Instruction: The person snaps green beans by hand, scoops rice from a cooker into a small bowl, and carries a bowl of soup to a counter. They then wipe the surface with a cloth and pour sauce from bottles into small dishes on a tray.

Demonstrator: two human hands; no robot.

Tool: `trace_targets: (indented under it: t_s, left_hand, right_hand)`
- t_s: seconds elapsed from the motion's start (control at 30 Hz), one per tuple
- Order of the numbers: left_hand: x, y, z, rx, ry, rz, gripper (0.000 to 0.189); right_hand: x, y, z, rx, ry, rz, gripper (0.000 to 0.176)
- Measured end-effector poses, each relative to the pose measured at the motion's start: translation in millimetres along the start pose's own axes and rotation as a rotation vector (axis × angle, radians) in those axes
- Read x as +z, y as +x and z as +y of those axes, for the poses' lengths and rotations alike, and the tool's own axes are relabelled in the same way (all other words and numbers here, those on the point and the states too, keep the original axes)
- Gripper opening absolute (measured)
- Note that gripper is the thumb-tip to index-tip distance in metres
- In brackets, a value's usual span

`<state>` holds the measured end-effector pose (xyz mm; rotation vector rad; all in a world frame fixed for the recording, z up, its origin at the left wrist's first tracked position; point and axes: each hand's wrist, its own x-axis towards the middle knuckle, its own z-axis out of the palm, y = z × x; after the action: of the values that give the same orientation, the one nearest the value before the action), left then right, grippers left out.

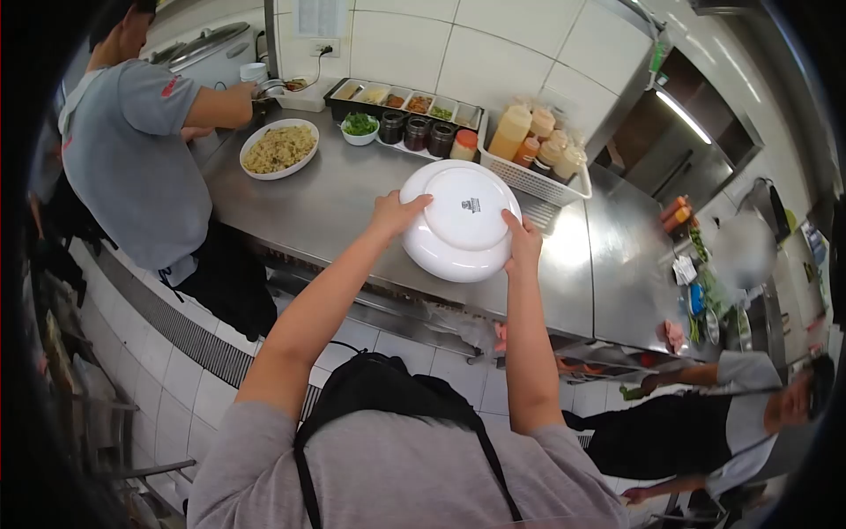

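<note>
A round white plate (458,251) is held over the front of the steel counter, its underside with a small dark stamp facing me. My left hand (398,217) grips its left rim, thumb laid on the underside. On the opposite rim my right hand (523,242) is closed the same way, thumb pointing inward. Fingers beneath the plate are largely hidden. Beyond it stand several dark jars (416,133) and a jar with a red lid (463,144). A white dish of fried rice (280,149) rests on the counter to the left.
A white basket (538,182) of sauce bottles (511,130) stands behind the plate. Along the wall lies a tray of toppings (397,100), with a bowl of green herbs (359,128) before it. One co-worker (141,150) works at left, another (679,432) at right.
</note>
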<state>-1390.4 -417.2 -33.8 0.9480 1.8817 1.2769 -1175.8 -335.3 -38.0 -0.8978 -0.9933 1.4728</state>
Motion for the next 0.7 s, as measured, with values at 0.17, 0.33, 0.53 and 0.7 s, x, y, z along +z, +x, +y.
trace_targets:
  t_s: [0.17,0.33,0.53,0.7]
  left_hand:
    - [13.4,39.7,-28.8,-0.157,0.188,0.021,0.064]
    - [21.9,33.5,-47.1,-0.158,-0.058,-0.033,0.06]
    - [25.9,29.9,-43.2,-0.188,-0.101,-0.042,0.058]
    - [27.4,20.3,-33.5,-0.152,-0.054,0.013,0.06]
  right_hand:
    - [-5.6,56.7,37.9,0.104,-0.066,-0.051,0.04]
    - [-20.6,68.4,60.3,0.173,-0.203,-0.016,0.042]
    - [-23.9,76.6,62.4,0.216,-0.222,-0.086,0.048]
    - [-29.8,74.7,64.8,0.168,-0.418,-0.08,0.05]
